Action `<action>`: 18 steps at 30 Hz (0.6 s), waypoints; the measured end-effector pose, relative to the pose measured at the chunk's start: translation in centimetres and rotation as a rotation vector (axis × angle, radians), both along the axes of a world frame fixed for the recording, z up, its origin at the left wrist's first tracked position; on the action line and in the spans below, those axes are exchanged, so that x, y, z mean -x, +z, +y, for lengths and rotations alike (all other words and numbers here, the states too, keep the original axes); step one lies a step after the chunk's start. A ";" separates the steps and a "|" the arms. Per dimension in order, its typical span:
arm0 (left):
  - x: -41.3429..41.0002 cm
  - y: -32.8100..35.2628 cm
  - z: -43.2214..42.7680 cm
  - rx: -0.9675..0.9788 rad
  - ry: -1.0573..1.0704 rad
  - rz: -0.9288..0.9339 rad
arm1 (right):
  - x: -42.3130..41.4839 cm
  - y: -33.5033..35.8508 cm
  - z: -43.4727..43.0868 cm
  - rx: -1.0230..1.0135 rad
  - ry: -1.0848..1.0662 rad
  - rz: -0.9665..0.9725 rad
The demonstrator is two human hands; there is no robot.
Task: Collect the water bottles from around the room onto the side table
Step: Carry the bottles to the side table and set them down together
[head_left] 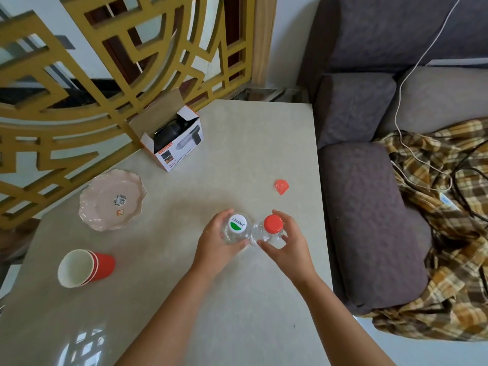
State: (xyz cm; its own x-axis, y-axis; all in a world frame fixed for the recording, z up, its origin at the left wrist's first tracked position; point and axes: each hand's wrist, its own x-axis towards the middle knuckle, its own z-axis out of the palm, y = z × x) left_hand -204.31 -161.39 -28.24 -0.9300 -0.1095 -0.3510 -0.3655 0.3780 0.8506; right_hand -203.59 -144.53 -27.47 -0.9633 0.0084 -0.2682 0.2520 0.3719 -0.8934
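— What is being read on the caps?

— "C'estbon" is being shown on the white-capped bottle [237, 227], which is being gripped by the left hand [220, 243]; the red-capped bottle [272, 228] is being clasped by the right hand [286, 244]. Both are being stood upright, touching, on the side table [237, 143].

— And around them?

— Stacked red cups [85, 268] are being seen lying near left, a stickered pink plate [112, 200] farther left, an opened box [173, 138] far, a red wrapper [281, 186] right.

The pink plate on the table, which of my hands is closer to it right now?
Left. Your left hand, wrapped around the white-capped bottle, is the one on the pink plate's side. Your right hand, on the red-capped bottle, sits beyond it, further from the plate.
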 end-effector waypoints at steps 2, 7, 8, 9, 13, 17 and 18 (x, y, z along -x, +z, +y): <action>0.1 0.0 0.0 0.029 -0.011 -0.003 | 0.1 0.1 0.0 -0.016 0.009 -0.006; 0.0 0.2 0.3 0.116 -0.025 0.003 | 0.2 0.6 0.0 -0.071 0.023 -0.004; 0.0 0.3 0.4 0.128 -0.027 0.002 | 0.1 0.8 0.1 -0.077 0.025 -0.005; 0.0 0.5 0.4 0.135 -0.031 0.001 | 0.0 1.0 0.1 -0.083 0.027 -0.004; 0.0 1.4 0.6 0.159 -0.042 -0.007 | -0.1 2.0 0.3 -0.123 0.038 0.002; -0.7 3.2 0.3 0.149 -0.025 0.024 | -0.7 3.6 0.4 -0.159 0.046 0.030; -1.0 3.9 0.1 0.147 -0.027 0.035 | -0.9 4.1 0.4 -0.174 0.050 0.041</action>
State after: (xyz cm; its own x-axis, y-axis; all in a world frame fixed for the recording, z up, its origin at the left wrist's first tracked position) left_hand -203.30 -161.24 -24.39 -0.9447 -0.1324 -0.2999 -0.3244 0.5090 0.7973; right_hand -202.73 -144.11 -23.33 -0.9739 0.0029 -0.2269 0.1935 0.5331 -0.8236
